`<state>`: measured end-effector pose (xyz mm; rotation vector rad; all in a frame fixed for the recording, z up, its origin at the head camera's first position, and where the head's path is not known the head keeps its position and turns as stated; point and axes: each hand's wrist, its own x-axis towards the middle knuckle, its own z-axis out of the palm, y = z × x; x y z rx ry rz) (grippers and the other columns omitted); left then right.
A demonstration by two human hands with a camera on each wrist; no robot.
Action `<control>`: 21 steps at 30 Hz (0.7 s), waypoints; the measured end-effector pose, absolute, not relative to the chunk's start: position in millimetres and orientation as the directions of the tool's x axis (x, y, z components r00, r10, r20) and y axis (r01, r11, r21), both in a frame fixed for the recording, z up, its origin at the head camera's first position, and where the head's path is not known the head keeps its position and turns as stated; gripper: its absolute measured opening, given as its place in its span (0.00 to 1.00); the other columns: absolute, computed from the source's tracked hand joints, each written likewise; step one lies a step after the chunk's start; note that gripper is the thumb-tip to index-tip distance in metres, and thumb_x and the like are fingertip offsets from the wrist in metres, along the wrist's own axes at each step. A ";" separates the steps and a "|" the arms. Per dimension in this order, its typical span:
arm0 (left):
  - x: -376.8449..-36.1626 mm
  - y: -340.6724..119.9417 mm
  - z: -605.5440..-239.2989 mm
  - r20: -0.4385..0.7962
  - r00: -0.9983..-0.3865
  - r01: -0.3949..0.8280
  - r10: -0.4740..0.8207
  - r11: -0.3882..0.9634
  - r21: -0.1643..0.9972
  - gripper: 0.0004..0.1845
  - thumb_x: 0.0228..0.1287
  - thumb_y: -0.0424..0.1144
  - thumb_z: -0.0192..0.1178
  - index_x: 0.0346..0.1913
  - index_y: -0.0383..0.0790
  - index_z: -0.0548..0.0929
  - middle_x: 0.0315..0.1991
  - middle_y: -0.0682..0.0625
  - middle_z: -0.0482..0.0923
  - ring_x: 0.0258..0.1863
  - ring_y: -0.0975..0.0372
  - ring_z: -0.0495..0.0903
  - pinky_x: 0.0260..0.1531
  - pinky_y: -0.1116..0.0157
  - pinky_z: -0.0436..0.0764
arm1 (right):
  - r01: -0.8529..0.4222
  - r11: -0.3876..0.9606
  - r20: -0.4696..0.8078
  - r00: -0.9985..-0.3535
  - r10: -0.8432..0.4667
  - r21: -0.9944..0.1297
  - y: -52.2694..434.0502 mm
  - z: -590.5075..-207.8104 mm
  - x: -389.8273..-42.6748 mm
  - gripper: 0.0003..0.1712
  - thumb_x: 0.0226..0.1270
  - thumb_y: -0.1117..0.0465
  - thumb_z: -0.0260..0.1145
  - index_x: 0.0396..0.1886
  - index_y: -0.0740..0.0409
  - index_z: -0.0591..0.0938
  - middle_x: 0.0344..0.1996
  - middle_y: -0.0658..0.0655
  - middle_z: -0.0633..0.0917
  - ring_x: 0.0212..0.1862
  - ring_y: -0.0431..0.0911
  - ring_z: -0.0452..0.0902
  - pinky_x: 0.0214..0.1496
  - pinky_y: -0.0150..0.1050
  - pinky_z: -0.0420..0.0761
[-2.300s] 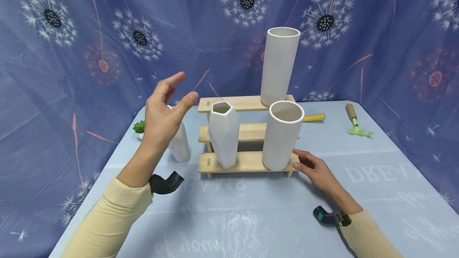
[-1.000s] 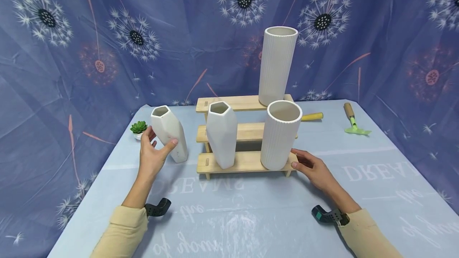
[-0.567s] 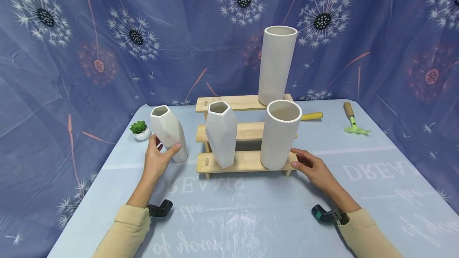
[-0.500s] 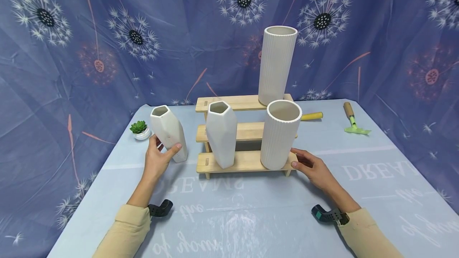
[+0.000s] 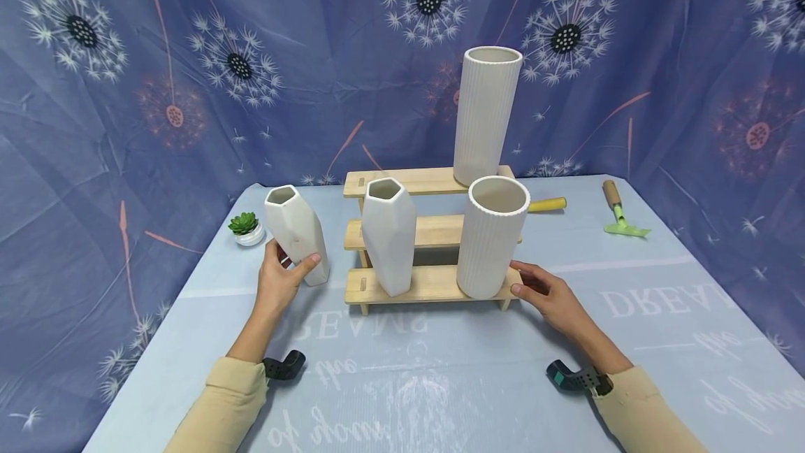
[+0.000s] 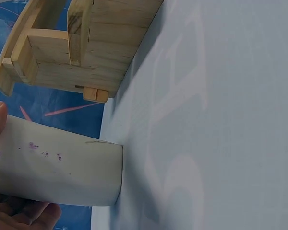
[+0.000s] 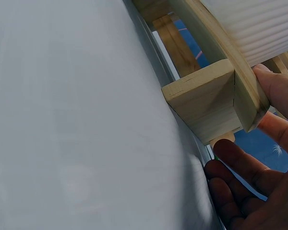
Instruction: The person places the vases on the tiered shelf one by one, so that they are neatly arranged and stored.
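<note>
A white faceted vase (image 5: 295, 229) stands on the blue table (image 5: 440, 369), just left of a three-step wooden shelf (image 5: 434, 284). My left hand (image 5: 291, 261) grips its lower body, thumb on the right face and fingers on the left. The left wrist view shows the vase (image 6: 57, 167) with small purple specks and the shelf (image 6: 77, 43) beyond it. My right hand (image 5: 525, 279) holds the right end of the lowest step. In the right wrist view my thumb (image 7: 273, 91) lies on the step's end (image 7: 206, 100), with my fingers (image 7: 235, 182) curled below.
On the lowest step stand another faceted vase (image 5: 390, 236) and a ribbed white vase (image 5: 492, 236). A tall ribbed vase (image 5: 486, 114) occupies the top step. A small succulent pot (image 5: 247, 228) sits back left; a green hand rake (image 5: 619, 214) and a yellow-handled tool (image 5: 546, 205) lie back right.
My left hand came down from mid-air and took hold of the faceted vase, then slid slightly right along it. The right hand has stayed on the shelf's end.
</note>
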<state>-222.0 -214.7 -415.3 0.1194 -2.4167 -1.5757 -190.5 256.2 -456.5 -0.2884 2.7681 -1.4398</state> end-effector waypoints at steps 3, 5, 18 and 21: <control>-221.9 -214.2 -415.0 0.164 -0.964 0.068 -0.211 0.403 0.913 0.45 0.56 0.44 0.68 0.70 0.35 0.54 0.66 0.35 0.63 0.65 0.45 0.66 0.65 0.51 0.66 | -0.157 0.563 0.076 -0.983 -0.164 -0.812 256.5 -456.9 -190.5 0.30 0.67 0.48 0.60 0.67 0.47 0.69 0.61 0.63 0.75 0.60 0.56 0.72 0.53 0.28 0.72; -221.8 -214.0 -414.7 0.162 -0.963 0.065 -0.215 0.400 0.914 0.45 0.56 0.44 0.68 0.70 0.35 0.54 0.66 0.35 0.63 0.65 0.45 0.66 0.64 0.50 0.67 | -0.154 0.565 0.075 -0.984 -0.161 -0.810 256.5 -457.2 -190.6 0.30 0.67 0.47 0.60 0.67 0.47 0.69 0.61 0.63 0.75 0.60 0.56 0.72 0.53 0.30 0.73; -224.3 -214.9 -412.1 0.163 -0.955 0.064 -0.247 0.366 0.928 0.43 0.53 0.41 0.70 0.67 0.32 0.58 0.62 0.35 0.67 0.62 0.47 0.69 0.62 0.52 0.69 | -0.152 0.550 0.074 -0.984 -0.161 -0.821 255.7 -456.9 -190.4 0.30 0.67 0.47 0.60 0.67 0.48 0.69 0.60 0.63 0.75 0.60 0.56 0.73 0.57 0.44 0.74; -223.7 -215.8 -408.9 0.154 -0.952 0.054 -0.265 0.349 0.935 0.41 0.53 0.41 0.70 0.66 0.33 0.60 0.62 0.36 0.68 0.61 0.49 0.71 0.61 0.54 0.70 | -0.161 0.549 0.085 -0.983 -0.161 -0.820 256.3 -457.5 -191.0 0.30 0.67 0.48 0.61 0.67 0.49 0.69 0.59 0.63 0.76 0.59 0.55 0.73 0.54 0.33 0.74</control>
